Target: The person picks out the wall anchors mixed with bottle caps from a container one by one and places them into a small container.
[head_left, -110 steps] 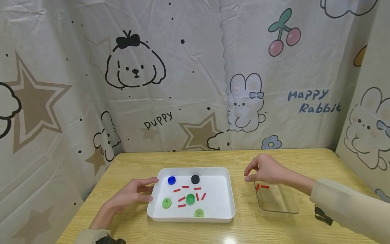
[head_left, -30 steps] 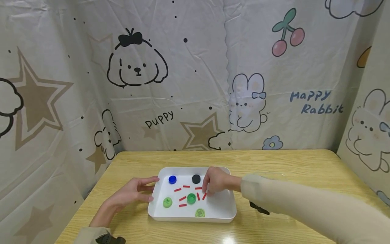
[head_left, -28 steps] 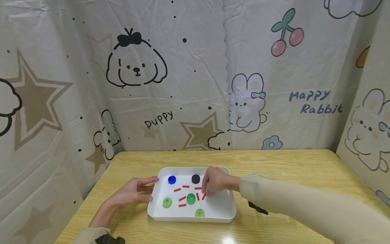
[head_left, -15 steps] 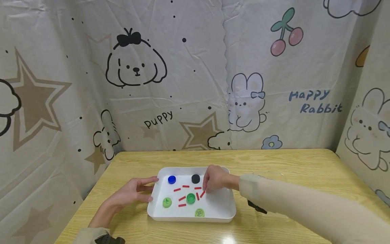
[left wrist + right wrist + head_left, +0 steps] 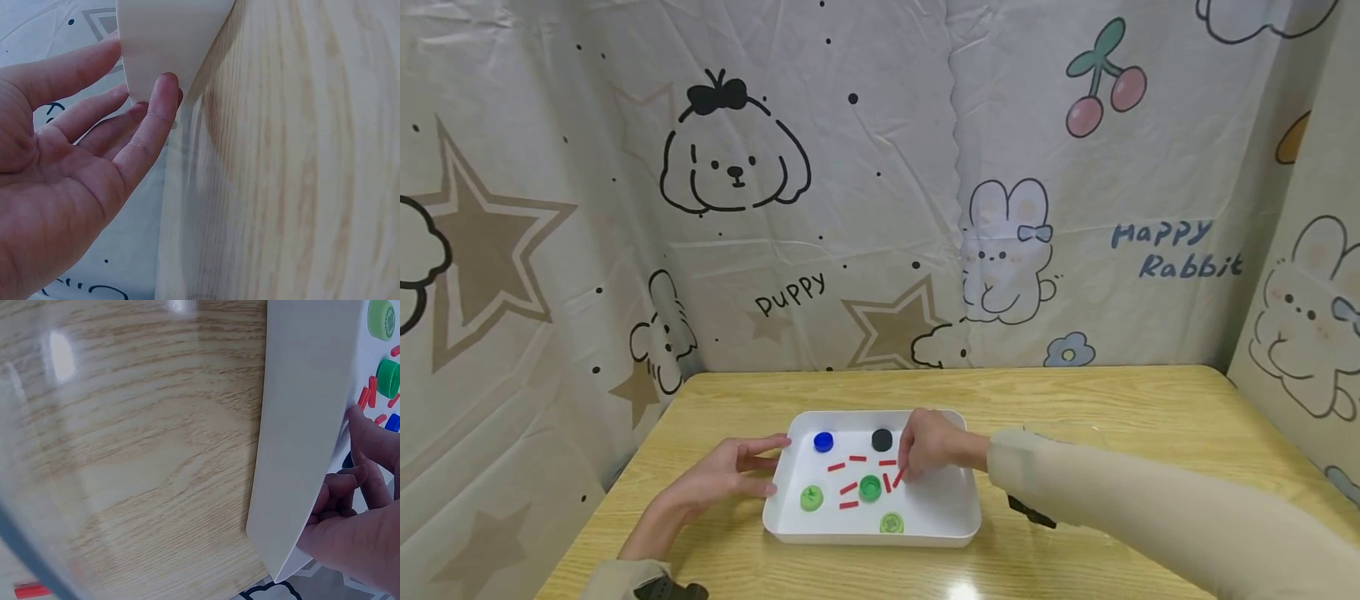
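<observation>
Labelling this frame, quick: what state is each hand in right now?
Left hand: open, fingers touching the left end of the tray.
Right hand: closed, seems to be pinching a red stick.

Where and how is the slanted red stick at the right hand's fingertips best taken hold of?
Probably pinched across its far end, from above and the right: the red stick is thin and slanted, its near end almost meets a neighbouring stick, and bare tray lies rightward.

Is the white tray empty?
No, the white tray has things in it: red sticks, a blue cap and a green cap lie inside.
</observation>
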The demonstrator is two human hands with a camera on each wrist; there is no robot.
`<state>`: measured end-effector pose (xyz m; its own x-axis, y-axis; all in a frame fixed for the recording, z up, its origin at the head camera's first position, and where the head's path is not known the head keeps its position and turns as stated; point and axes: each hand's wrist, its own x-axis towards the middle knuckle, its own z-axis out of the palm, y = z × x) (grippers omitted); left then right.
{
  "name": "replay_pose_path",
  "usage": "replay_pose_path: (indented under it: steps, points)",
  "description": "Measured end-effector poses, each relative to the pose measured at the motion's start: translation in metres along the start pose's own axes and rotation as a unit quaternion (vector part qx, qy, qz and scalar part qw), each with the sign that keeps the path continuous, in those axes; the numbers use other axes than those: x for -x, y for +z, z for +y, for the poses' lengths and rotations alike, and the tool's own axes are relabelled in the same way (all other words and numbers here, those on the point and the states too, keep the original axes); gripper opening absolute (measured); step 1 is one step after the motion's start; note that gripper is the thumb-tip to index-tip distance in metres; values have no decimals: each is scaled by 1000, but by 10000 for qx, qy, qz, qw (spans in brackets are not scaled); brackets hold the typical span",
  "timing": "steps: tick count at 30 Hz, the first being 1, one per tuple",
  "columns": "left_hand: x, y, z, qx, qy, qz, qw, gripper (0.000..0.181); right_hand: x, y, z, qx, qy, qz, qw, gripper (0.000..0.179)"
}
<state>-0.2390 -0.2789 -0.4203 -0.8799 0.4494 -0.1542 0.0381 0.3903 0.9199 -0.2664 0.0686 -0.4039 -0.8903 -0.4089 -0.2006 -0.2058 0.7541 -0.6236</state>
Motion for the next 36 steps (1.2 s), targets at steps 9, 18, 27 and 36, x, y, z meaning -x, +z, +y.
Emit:
replay_pose_path:
  steps: [9,18,27,36]
  points:
    - [-1,1,0,-26,7,9,10000,78,-1,-2,1,9,-15,-15,10000,19]
    - [0,1,1,-19,-26,28,10000,78,4,-2,1,50,-107,-45,9999,21]
    - [0,0,1,-45,22,2,10000,78,7,6,-1,-26,-413,145,9990,25]
    - [-1,0,0,-94,8,24,10000,78,7,6,-1,-17,-572,-28,9984,23]
